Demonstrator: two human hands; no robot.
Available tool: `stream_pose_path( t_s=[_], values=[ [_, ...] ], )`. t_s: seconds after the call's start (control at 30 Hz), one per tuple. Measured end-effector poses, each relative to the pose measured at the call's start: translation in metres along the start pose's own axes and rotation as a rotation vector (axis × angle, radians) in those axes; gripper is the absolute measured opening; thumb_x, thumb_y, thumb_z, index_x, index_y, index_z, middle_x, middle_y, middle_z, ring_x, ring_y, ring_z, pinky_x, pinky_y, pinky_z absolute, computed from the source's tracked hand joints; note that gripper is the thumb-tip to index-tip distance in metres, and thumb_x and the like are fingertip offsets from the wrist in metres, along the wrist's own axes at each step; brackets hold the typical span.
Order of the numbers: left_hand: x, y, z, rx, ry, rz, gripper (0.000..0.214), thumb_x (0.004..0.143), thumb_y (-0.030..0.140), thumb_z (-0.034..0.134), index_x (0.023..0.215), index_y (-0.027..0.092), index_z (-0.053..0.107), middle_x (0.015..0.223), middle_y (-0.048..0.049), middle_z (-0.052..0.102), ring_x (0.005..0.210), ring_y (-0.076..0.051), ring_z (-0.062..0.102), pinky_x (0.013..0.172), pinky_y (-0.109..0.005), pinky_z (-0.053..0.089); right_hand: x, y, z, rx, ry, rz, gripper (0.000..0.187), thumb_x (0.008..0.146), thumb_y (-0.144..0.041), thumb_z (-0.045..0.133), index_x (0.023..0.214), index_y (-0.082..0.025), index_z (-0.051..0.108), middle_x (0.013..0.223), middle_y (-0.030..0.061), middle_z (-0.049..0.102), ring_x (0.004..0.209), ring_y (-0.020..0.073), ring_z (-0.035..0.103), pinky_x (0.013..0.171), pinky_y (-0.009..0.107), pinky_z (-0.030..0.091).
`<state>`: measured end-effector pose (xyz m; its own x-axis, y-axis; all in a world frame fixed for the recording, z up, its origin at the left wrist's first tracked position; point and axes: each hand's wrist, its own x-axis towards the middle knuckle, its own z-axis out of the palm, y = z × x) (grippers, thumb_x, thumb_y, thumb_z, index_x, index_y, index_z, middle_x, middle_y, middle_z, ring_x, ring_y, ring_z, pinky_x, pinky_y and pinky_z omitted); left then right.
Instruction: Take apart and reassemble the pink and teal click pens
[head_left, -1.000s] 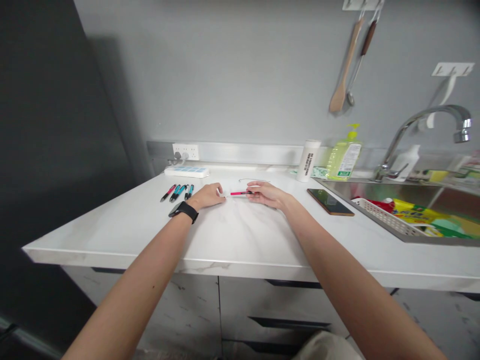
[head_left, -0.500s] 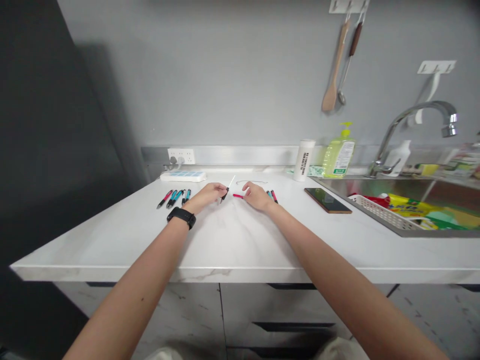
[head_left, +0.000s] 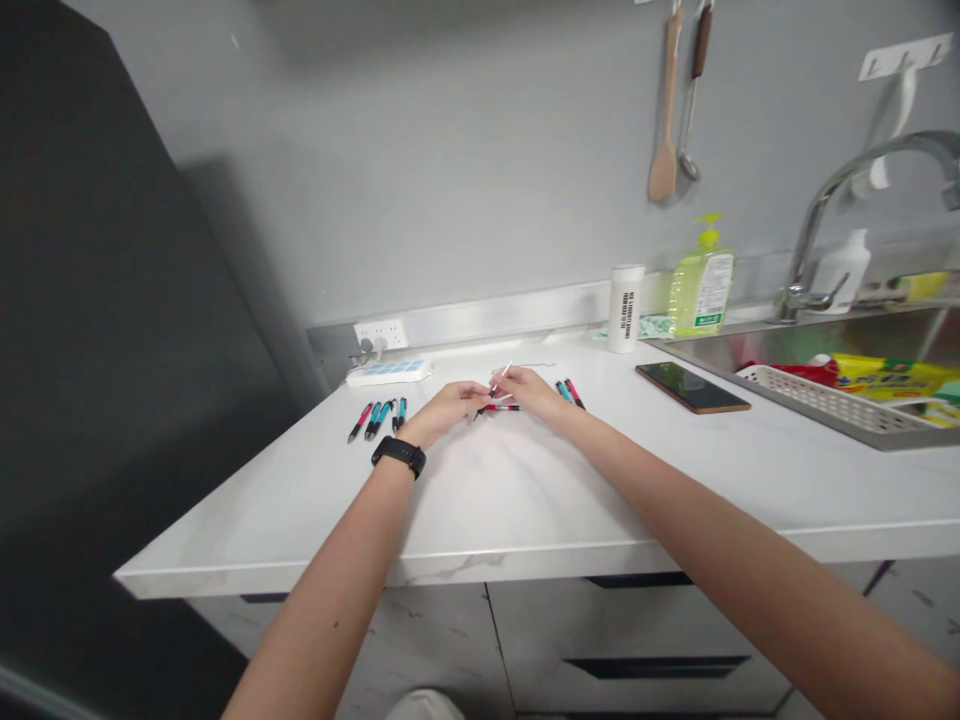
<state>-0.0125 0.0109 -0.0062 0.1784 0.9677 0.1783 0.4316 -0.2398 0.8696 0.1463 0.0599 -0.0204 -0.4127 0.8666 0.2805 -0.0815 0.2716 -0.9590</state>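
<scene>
Here, fingers of the left hand (head_left: 454,402) pinch the refill (head_left: 506,369) over the desk (head_left: 487,490), whether the right hand (head_left: 529,388) grips I cannot tell, and this, probably light, smooth and stiff, seems best held by its dark end (head_left: 480,412).

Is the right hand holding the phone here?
No, the phone lies flat on the counter, apart from the right hand.

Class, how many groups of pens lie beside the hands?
2: one pen group left of the left hand, a second group right of the right hand; the hands may hide more.
</scene>
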Motion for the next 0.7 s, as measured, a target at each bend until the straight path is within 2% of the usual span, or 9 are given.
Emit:
stream_pose_path(
  t_s=[0.13,0.27,0.4,0.47,0.57,0.63,0.7],
  values=[
    [-0.002,0.001,-0.001,0.016,-0.008,-0.018,0.028,0.068,0.033,0.062,0.086,0.012,0.066,0.075,-0.0026,0.062,0.06,-0.009,0.047,0.054,-0.023,0.031,-0.001,-0.007,-0.002,0.142,0.121,0.102,0.008,0.084,-0.014,0.045,0.079,-0.018,0.05,0.067,0.0005,0.065,0.059,0.0104,0.062,0.06,0.022,0.047],
    [-0.003,0.0,-0.003,0.041,-0.002,-0.025,0.03,0.067,0.034,0.062,0.087,0.012,0.064,0.075,-0.0021,0.061,0.059,-0.008,0.047,0.053,-0.022,0.03,-0.001,-0.009,-0.005,0.227,0.169,0.122,0.009,0.086,-0.014,0.04,0.082,-0.019,0.046,0.066,0.0,0.064,0.057,0.0094,0.062,0.06,0.021,0.047],
    [-0.003,-0.002,-0.005,0.116,0.02,-0.047,0.029,0.071,0.033,0.058,0.09,0.012,0.064,0.079,-0.0035,0.062,0.063,-0.01,0.05,0.053,-0.022,0.033,0.0,-0.007,-0.008,0.216,0.221,0.121,0.009,0.087,-0.014,0.038,0.082,-0.019,0.044,0.064,-0.0007,0.063,0.056,0.0092,0.061,0.058,0.021,0.047],
    [-0.002,-0.004,-0.008,0.224,0.075,-0.086,0.025,0.073,0.03,0.055,0.088,0.012,0.063,0.079,-0.0047,0.063,0.064,-0.012,0.053,0.055,-0.023,0.036,0.0,-0.007,-0.008,0.197,0.221,0.113,0.008,0.086,-0.015,0.038,0.083,-0.02,0.044,0.065,-0.0005,0.064,0.057,0.0095,0.061,0.058,0.021,0.047],
    [-0.001,-0.01,-0.013,0.523,0.157,-0.139,0.016,0.071,0.023,0.054,0.081,0.013,0.063,0.081,-0.007,0.065,0.072,-0.016,0.058,0.064,-0.025,0.041,-0.002,-0.006,-0.008,0.176,0.2,0.116,0.006,0.086,-0.017,0.039,0.083,-0.02,0.043,0.065,-0.001,0.065,0.056,0.0092,0.06,0.057,0.021,0.046],
    [0.0,-0.014,-0.016,0.733,0.156,-0.156,0.013,0.069,0.019,0.055,0.078,0.015,0.063,0.083,-0.008,0.066,0.079,-0.019,0.059,0.072,-0.027,0.043,-0.003,-0.007,-0.007,0.165,0.183,0.127,0.005,0.086,-0.017,0.039,0.083,-0.021,0.043,0.064,-0.0016,0.065,0.055,0.0088,0.059,0.056,0.02,0.045],
    [-0.001,-0.017,-0.016,0.849,0.159,-0.143,0.016,0.068,0.019,0.056,0.081,0.014,0.064,0.087,-0.0091,0.066,0.083,-0.02,0.059,0.076,-0.028,0.043,-0.005,-0.008,-0.005,0.155,0.161,0.131,0.005,0.086,-0.019,0.039,0.084,-0.021,0.042,0.062,-0.002,0.064,0.053,0.0084,0.057,0.056,0.02,0.045]
  ],
)
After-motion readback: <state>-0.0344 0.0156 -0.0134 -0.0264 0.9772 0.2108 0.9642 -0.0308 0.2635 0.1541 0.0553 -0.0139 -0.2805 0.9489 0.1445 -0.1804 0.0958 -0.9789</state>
